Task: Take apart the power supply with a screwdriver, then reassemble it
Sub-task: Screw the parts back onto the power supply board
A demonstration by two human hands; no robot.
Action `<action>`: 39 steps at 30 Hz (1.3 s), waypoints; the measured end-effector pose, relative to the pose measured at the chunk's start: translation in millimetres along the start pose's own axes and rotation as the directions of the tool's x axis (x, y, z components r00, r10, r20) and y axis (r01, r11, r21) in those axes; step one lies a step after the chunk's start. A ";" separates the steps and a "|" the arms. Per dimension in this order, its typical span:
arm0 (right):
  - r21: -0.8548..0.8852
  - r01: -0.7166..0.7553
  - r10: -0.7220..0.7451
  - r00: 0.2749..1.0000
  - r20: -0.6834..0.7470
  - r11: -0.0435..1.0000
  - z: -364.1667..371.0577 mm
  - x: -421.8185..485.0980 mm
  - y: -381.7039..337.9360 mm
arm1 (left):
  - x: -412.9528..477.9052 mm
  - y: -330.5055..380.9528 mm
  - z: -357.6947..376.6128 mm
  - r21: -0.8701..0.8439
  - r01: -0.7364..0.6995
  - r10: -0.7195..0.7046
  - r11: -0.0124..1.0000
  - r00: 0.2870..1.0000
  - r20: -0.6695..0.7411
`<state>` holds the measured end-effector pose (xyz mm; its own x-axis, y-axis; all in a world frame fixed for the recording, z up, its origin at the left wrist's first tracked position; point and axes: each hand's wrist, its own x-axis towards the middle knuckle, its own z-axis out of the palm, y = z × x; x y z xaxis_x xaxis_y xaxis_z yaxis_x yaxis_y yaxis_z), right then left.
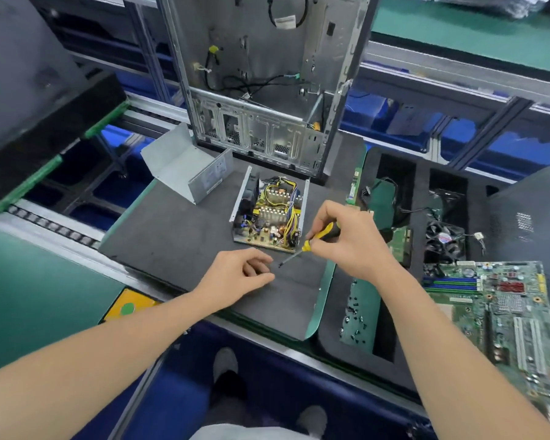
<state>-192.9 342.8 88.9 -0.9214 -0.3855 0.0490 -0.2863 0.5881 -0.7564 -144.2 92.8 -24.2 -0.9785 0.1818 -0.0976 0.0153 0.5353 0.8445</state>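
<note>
The opened power supply (pixel 269 214) sits on the grey foam mat (pixel 178 236), its circuit board, heat sinks and yellow wires exposed. Its grey metal cover (pixel 185 166) lies apart to the back left. My right hand (pixel 346 239) grips a yellow and black screwdriver (pixel 315 241) just in front of the supply, with the tip pointing down-left and a small dark screw at its end. My left hand (pixel 245 274) hovers beside the tip with fingers curled; whether it holds anything is hidden.
An empty computer case (pixel 267 77) stands upright behind the supply. A black foam tray (pixel 419 198) on the right holds cables, a fan (pixel 443 242) and loose screws (pixel 354 315). A motherboard (pixel 502 315) lies at the far right. A conveyor runs on the left.
</note>
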 end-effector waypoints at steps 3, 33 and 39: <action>0.010 0.005 -0.005 1.000 -0.009 1.000 4.4 -4.5 -0.5 | 4.8 6.3 5.3 -0.022 0.018 -0.018 1.000 1.000 0.003; 0.349 -0.302 0.460 0.645 -0.611 0.887 97.8 -21.4 -8.6 | 43.2 -15.7 7.7 -0.170 -0.007 0.022 0.985 0.996 0.091; 0.364 -0.211 0.408 0.647 -0.644 0.907 110.4 -18.8 -8.8 | 45.3 -16.1 7.4 -0.156 -0.072 0.084 0.985 0.994 0.068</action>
<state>-144.0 266.4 22.7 -0.8822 0.4487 0.1428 0.0299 0.3560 -0.9340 -187.3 98.6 -46.1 -0.9573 0.2822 -0.0621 0.0538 0.3854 0.9212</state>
